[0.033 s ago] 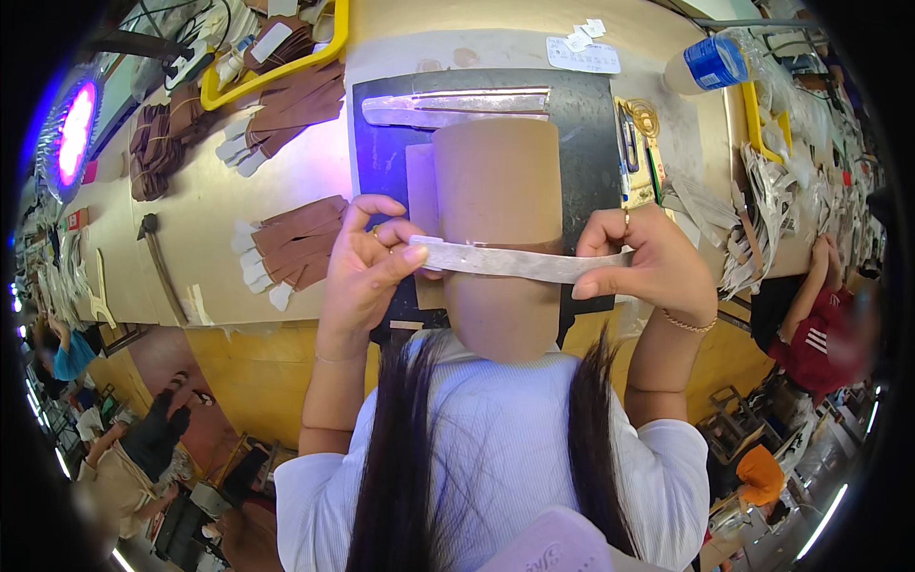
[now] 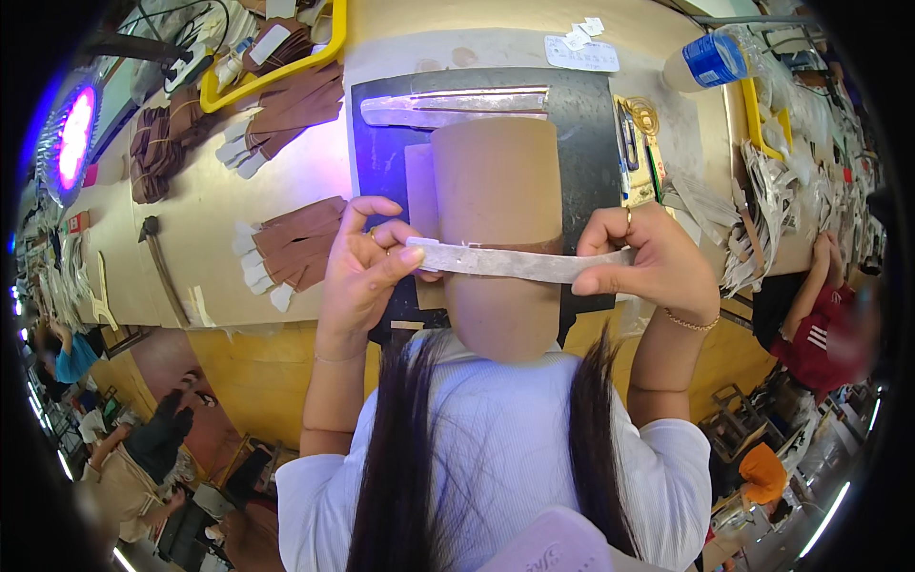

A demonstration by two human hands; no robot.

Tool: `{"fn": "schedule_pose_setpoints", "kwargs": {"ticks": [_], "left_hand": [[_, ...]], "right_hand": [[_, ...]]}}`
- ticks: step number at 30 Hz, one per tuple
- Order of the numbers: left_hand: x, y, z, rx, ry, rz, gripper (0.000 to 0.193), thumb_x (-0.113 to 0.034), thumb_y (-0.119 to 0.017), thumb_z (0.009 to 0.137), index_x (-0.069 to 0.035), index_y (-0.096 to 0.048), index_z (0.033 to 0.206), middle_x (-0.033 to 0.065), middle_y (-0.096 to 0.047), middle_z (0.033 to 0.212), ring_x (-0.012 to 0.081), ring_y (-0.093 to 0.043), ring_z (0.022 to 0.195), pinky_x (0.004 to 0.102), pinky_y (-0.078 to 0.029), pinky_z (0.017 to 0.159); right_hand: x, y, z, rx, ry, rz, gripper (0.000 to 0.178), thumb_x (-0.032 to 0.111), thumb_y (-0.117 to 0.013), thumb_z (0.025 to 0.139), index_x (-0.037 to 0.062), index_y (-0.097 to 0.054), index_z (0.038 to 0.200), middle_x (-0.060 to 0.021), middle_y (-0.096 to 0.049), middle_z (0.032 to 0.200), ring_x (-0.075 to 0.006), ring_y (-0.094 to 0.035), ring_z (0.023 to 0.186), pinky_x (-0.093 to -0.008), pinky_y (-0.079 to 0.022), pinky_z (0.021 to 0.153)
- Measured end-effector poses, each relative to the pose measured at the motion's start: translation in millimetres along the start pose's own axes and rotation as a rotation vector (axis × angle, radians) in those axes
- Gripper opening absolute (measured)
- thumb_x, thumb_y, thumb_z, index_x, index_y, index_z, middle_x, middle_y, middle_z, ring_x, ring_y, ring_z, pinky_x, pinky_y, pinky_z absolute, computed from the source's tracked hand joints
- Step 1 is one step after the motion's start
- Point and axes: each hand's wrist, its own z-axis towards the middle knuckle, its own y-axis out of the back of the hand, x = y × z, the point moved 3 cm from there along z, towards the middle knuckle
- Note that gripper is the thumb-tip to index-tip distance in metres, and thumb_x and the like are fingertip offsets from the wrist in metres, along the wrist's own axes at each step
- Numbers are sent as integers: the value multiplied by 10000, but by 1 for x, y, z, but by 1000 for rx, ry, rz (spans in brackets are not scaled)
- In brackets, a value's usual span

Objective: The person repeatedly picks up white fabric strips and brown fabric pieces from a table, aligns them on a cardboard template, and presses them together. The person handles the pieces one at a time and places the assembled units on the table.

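The desk (image 2: 286,205) carries one dark mat (image 2: 581,143). Over the mat stands one tan sheet (image 2: 496,181), curved, probably stiff card and light. Left of the mat lie three stacks of brown pieces (image 2: 295,243). Across the sheet runs one pale strip (image 2: 505,260), thin and limp-looking, best held at its ends. The left hand (image 2: 357,272) and right hand (image 2: 648,262) each pinch one end in their grip.

The brown leather piece (image 2: 498,229) hides the middle of the dark cutting mat (image 2: 581,133). At 1 o'clock the bottle (image 2: 710,59) is blurred. The left hand (image 2: 362,272) covers the strip's (image 2: 519,262) end.
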Motion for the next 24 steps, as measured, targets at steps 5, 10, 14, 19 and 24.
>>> {"fn": "schedule_pose_setpoints", "kwargs": {"ticks": [5,10,14,19,24], "left_hand": [[10,11,2,2,1,16,462,37,-658,787,-57,-356,1123,129,-604,856,209,-621,774,319,-537,702],[14,10,8,3,-13,20,455,19,-657,798,-62,-348,1121,131,-602,859,204,-615,768,314,-539,697],[15,12,9,3,11,47,435,20,-658,797,-75,-351,1090,134,-603,852,200,-611,755,301,-530,662],[22,11,14,23,39,32,420,22,-653,799,-83,-347,1067,141,-604,846,199,-607,726,289,-516,630],[30,11,14,28,37,-25,428,31,-650,792,-79,-358,1086,137,-600,842,208,-611,707,311,-526,642]], "right_hand": [[-12,-3,6,7,-52,235,196,147,-705,796,6,-575,755,-27,-616,728,-82,-572,685,-218,-445,634],[-12,-1,11,9,-91,306,185,137,-680,819,13,-561,752,-50,-623,733,-103,-607,715,-223,-480,665],[-19,-4,11,-34,-88,298,196,143,-686,815,15,-556,741,-45,-614,718,-96,-597,686,-217,-479,643],[-31,-4,12,-78,-141,271,224,166,-700,808,21,-549,728,-34,-597,687,-88,-578,647,-218,-474,619],[-47,-5,20,-64,-55,263,297,249,-706,810,12,-557,711,-23,-580,620,-92,-560,569,-228,-451,541]]}}
